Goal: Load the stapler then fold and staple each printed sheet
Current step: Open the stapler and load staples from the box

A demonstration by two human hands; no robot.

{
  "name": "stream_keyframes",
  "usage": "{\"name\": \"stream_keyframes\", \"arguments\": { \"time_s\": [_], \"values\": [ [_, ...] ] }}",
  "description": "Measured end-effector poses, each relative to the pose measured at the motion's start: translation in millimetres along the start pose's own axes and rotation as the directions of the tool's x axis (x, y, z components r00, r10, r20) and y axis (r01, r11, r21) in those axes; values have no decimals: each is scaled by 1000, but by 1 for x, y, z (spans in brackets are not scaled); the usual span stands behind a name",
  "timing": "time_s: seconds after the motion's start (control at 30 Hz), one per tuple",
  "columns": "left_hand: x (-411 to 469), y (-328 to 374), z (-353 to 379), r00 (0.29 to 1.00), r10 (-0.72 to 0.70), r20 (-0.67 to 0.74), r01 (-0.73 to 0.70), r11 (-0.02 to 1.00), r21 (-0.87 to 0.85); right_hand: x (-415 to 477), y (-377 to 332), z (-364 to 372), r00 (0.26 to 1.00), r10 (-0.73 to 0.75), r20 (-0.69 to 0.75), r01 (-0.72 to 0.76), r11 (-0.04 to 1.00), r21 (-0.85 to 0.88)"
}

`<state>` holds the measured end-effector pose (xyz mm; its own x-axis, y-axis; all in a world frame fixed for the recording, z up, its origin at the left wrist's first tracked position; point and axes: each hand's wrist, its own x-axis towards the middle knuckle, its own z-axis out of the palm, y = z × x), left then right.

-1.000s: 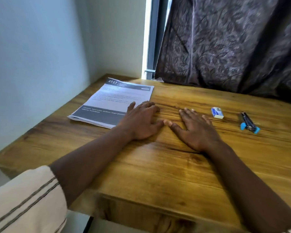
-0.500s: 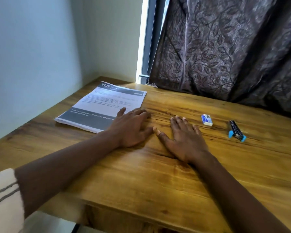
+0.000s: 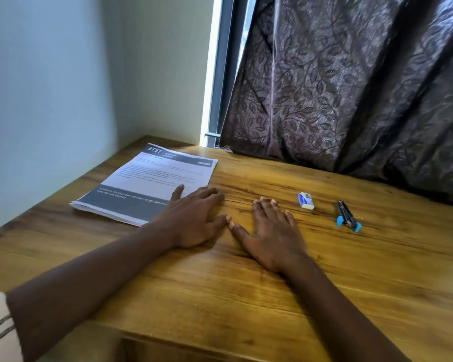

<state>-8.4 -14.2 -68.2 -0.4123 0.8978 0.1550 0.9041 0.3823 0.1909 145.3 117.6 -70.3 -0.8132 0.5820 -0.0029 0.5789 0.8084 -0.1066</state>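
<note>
A stack of printed sheets point(image 3: 152, 181) with grey bands and the number 2727 lies on the left of the wooden table point(image 3: 220, 296). My left hand point(image 3: 194, 218) rests flat, palm down, its fingertips overlapping the stack's near right corner. My right hand point(image 3: 272, 236) lies flat on the bare wood beside it, thumbs nearly touching. A small white and blue staple box point(image 3: 305, 200) sits just right of my right fingers. Further right lies a black stapler with blue ends point(image 3: 347, 216). Both hands hold nothing.
A dark patterned curtain point(image 3: 351, 87) hangs behind the table's far edge. A pale wall point(image 3: 42, 100) borders the left side. The table's near edge runs below my forearms.
The camera has tilted up slightly, so everything sits lower in view. My hands stay flat in the same place on the table.
</note>
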Motion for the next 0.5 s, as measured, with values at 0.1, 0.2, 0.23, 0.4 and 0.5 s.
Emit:
{"name": "stream_keyframes", "arguments": {
  "time_s": [0.1, 0.2, 0.23, 0.4, 0.5],
  "values": [
    [1, -1, 2, 1000, -4, 6, 4, 1000, -8, -1, -1, 0, 1000, 1, -7, -1, 1000, 21],
    [2, -2, 3, 1000, -4, 4, 4, 1000, -20, -1, 2, 0, 999, 0, -35, 3, 997, 76],
    [2, -1, 2, 1000, -1, 4, 1, 1000, -23, 0, 3, -1, 997, 5, -81, 4, 993, 115],
    [3, -4, 3, 1000, 18, 9, -18, 999, -29, 4, 25, -15, 879, 240, -412, -164, 963, 213],
    [5, -7, 4, 1000, 28, 12, -27, 999, -45, 10, 54, -26, 748, 398, -531, -382, 912, 146]
  ]
}}
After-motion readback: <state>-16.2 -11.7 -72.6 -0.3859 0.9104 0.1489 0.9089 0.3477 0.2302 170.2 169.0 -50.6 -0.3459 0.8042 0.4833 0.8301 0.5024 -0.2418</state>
